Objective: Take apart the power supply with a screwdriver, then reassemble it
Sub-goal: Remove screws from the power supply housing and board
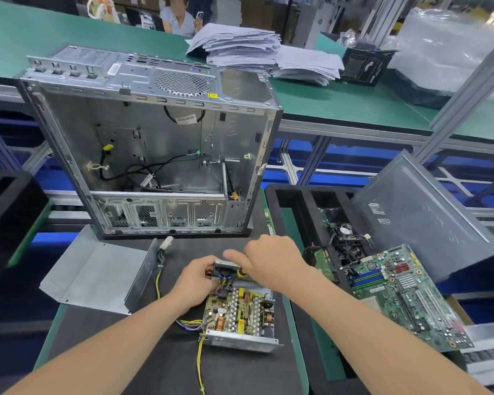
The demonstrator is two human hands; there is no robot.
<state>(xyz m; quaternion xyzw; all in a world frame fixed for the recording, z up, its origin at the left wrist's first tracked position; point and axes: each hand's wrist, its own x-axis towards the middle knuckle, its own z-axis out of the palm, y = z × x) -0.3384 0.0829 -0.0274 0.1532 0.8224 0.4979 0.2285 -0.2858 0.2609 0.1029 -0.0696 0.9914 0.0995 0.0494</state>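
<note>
The power supply (240, 315) lies on the black mat with its lid off, showing its circuit board, coils and heat sinks. Yellow wires (199, 363) trail from it toward me. My left hand (196, 283) grips the far left corner of its metal housing. My right hand (271, 260) hovers over the far end wall, fingers curled round a yellow-handled screwdriver (242, 271), of which only the handle end shows. The removed grey lid (97, 276) lies to the left, with a white connector (166, 243) beside it.
An open computer case (154, 143) stands just behind the mat. A black tray on the right holds a motherboard (405, 286) and a fan, with a grey side panel (419, 220) leaning there. Paper stacks (240, 47) lie on the far green bench, where a person sits.
</note>
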